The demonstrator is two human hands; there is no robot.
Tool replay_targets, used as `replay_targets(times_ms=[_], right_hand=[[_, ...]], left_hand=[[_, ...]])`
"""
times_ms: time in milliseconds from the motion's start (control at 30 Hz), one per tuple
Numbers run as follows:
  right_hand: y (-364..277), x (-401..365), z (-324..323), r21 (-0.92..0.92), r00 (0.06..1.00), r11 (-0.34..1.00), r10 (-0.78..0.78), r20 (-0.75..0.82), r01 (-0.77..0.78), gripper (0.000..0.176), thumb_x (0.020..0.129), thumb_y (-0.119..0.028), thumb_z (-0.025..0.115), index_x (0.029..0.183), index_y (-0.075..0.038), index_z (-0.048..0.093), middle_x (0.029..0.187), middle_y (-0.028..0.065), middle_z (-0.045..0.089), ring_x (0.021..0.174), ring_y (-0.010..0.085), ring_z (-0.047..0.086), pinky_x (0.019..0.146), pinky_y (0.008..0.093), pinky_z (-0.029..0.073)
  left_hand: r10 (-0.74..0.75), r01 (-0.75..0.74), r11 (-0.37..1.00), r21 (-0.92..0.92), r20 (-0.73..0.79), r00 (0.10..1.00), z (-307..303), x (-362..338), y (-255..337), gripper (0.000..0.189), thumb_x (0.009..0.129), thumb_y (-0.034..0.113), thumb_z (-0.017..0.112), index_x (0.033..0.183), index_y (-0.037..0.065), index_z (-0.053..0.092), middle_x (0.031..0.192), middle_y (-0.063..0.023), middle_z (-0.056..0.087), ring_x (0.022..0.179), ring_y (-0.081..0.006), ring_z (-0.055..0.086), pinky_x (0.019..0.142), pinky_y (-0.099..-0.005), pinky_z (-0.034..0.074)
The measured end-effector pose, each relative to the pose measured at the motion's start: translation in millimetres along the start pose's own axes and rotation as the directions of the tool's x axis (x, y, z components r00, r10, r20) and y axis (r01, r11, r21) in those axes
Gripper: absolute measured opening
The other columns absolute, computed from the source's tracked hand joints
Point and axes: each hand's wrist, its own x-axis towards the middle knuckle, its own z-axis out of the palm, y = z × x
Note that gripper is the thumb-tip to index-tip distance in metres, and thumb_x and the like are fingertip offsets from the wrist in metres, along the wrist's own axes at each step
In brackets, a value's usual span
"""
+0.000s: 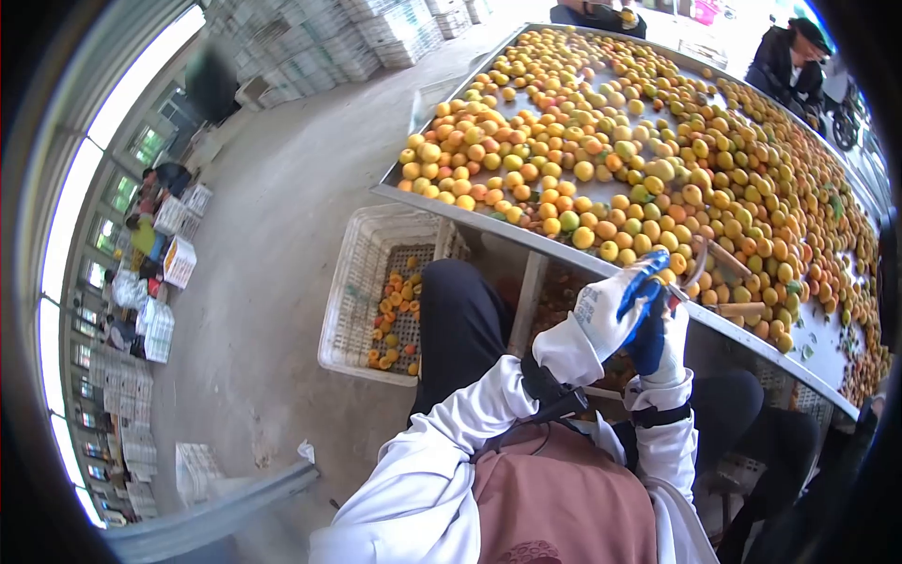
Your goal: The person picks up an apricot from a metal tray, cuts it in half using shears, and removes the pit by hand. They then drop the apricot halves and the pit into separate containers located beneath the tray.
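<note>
My left hand (611, 305), in a white and blue glove, is closed at the near edge of the metal table (489, 223), its fingers around a yellow-orange fruit (666, 275). Right beside it, my right hand (665, 334) is closed too, gloved the same way, with a small tool or blade showing at its fingertips; the fingers partly hide it. Yellow and orange fruits (583, 171) cover much of the tabletop. Just beyond my hands, a curved blade (696, 263) and wooden handles (742, 309) lie among the fruit.
Below the table's left corner stands a white crate (352, 291) with cut fruit inside. A metal rail (225, 512) crosses the lower left. Stacked crates (315, 42) stand behind. People sit across the table and work at the far left. Dark-clothed legs show at the right.
</note>
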Motion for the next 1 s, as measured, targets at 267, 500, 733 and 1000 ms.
replay_targets(times_ms=[267, 500, 733, 1000], right_hand=[[-23, 11, -30, 0.022, 0.991, 0.997, -0.077, 0.112, 0.075, 0.032, 0.098, -0.036, 0.062, 0.101, -0.004, 0.056, 0.062, -0.0003, 0.048, 0.046, 0.0099, 0.045, 0.042, 0.0246, 0.037], [-56, 1, -24, -0.589, 0.965, 0.765, -0.185, 0.186, 0.261, 0.016, 0.087, -0.012, 0.073, 0.093, 0.001, 0.067, 0.071, 0.0031, 0.062, 0.060, 0.0118, 0.058, 0.056, 0.0271, 0.045], [-87, -6, 5, -0.700, 0.774, 0.395, -0.049, 0.631, 0.595, 0.034, 0.072, -0.011, 0.085, 0.100, -0.002, 0.069, 0.083, 0.0153, 0.067, 0.073, 0.0307, 0.066, 0.070, 0.0340, 0.052], [-90, 1, -9, -0.805, 0.805, 0.086, 0.046, 0.591, 0.587, 0.042, 0.074, -0.030, 0.082, 0.104, -0.004, 0.068, 0.083, 0.0192, 0.068, 0.078, 0.0380, 0.067, 0.071, 0.0419, 0.054]], left_hand=[[0.108, 0.013, 0.836, 0.549, -0.187, 0.976, -144, -12, 50, 0.039, 0.094, 0.001, 0.052, 0.132, 0.001, 0.059, 0.114, -0.0167, 0.071, 0.090, -0.0178, 0.070, 0.078, -0.0294, 0.054], [0.182, 0.221, 0.269, 0.937, -0.275, 0.944, -229, -48, 39, 0.037, 0.087, 0.010, 0.069, 0.123, 0.005, 0.062, 0.125, -0.0175, 0.061, 0.112, -0.0337, 0.059, 0.097, -0.0420, 0.048], [-0.421, 0.674, 0.578, -0.461, 0.539, 0.730, -94, -10, 4, 0.043, 0.105, 0.033, 0.049, 0.136, 0.004, 0.055, 0.098, -0.0040, 0.069, 0.063, -0.0054, 0.061, 0.054, -0.0178, 0.048], [-0.594, 0.854, 0.363, -0.374, 0.613, 0.521, -20, 0, 0, 0.023, 0.093, 0.014, 0.060, 0.115, 0.012, 0.063, 0.089, -0.0022, 0.064, 0.057, -0.0103, 0.057, 0.047, -0.0254, 0.045]])
